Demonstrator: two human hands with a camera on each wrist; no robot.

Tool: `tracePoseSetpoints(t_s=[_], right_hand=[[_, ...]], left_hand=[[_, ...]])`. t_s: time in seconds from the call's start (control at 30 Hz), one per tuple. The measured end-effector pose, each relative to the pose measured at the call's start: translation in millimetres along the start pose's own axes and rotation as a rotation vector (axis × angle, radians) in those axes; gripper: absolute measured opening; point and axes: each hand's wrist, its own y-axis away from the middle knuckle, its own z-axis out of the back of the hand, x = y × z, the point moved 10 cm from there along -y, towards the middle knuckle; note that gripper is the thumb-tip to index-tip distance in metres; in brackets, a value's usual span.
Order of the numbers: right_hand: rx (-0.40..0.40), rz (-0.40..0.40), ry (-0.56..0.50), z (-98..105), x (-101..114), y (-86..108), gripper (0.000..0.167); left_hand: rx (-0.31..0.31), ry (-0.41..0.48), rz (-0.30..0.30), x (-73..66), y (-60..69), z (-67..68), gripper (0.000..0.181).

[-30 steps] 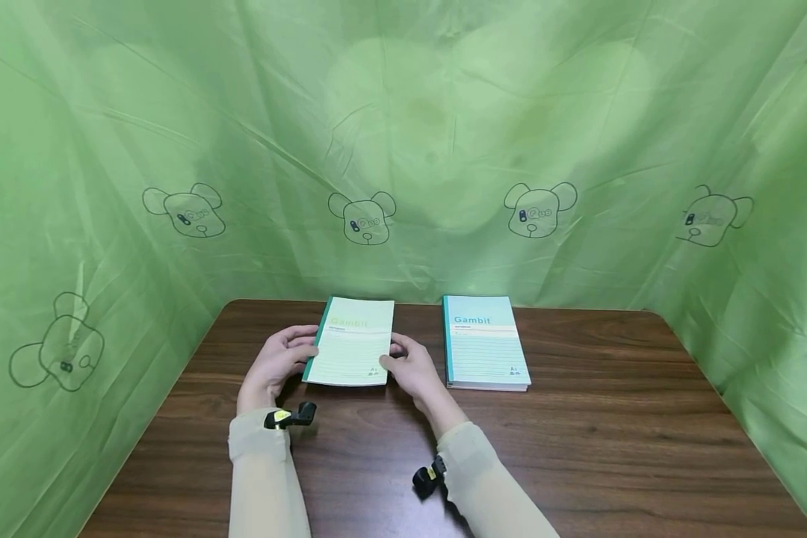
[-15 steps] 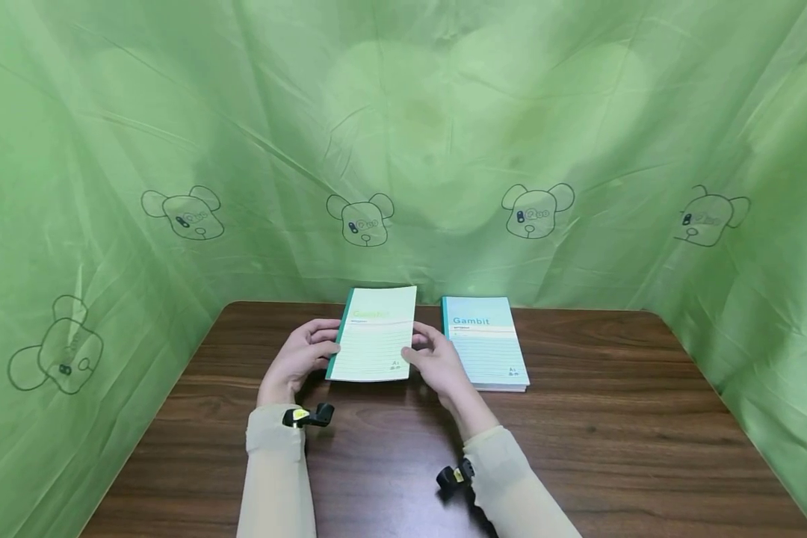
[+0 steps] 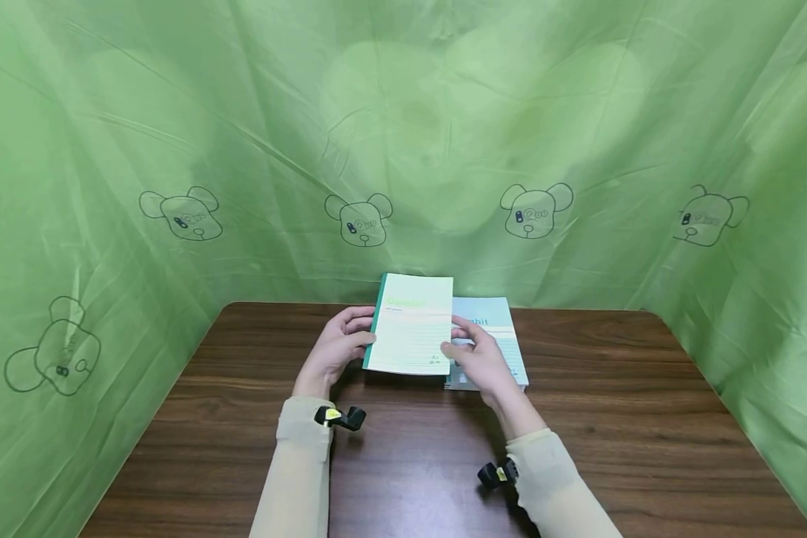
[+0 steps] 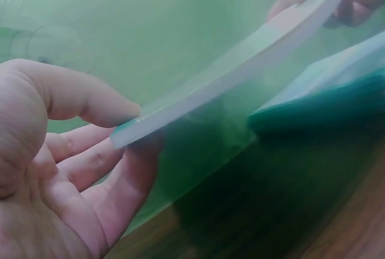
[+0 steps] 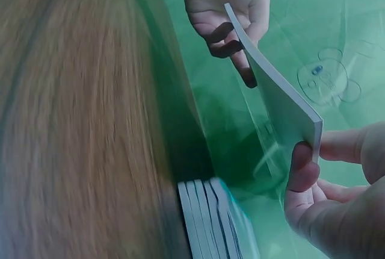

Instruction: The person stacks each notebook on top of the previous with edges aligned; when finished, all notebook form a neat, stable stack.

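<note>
Between both hands, a pale green notebook (image 3: 410, 329) with a dark green spine is held above the table, bent slightly along its width. My left hand (image 3: 339, 347) pinches the spine side, thumb on the cover and fingers beneath, as the left wrist view shows. The right hand (image 3: 480, 359) pinches the opposite edge near its lower corner, thumb on top. Just behind that hand lies a stack of blue notebooks (image 3: 492, 308), its left part covered by the held notebook. In the right wrist view the stack (image 5: 210, 220) shows several layered notebooks.
A brown wooden table (image 3: 612, 418) carries the stack near its back edge. Green cloth (image 3: 444, 149) printed with bear heads hangs behind and at both sides. Each wrist wears a small black camera (image 3: 339, 418).
Both hands have carried the green notebook to the right and upward off the table. It now overlaps the left part of the blue stack in the head view.
</note>
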Motion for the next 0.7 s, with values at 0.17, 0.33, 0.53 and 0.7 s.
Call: tracePoseSetpoints(t_s=[0.17,0.33,0.53,0.7], right_hand=[[0.004,0.015,-0.010,20,2,-0.3,0.064],[0.011,0.018,-0.013,37,3,-0.1,0.061],[-0.002,0.011,-0.021,64,-2,-3.7,0.058],[-0.008,0.013,0.015,88,-5,-4.0,0.057]], left_hand=[[-0.019,-0.019,-0.012,-2.3,-2.8,-22.0,0.059],[-0.065,-0.033,-0.026,0.2,-5.7,-39.3,0.058],[-0.108,-0.116,-0.046,5.2,-9.3,-65.4,0.056],[-0.105,-0.106,-0.044,10.7,-7.7,-87.6,0.052]])
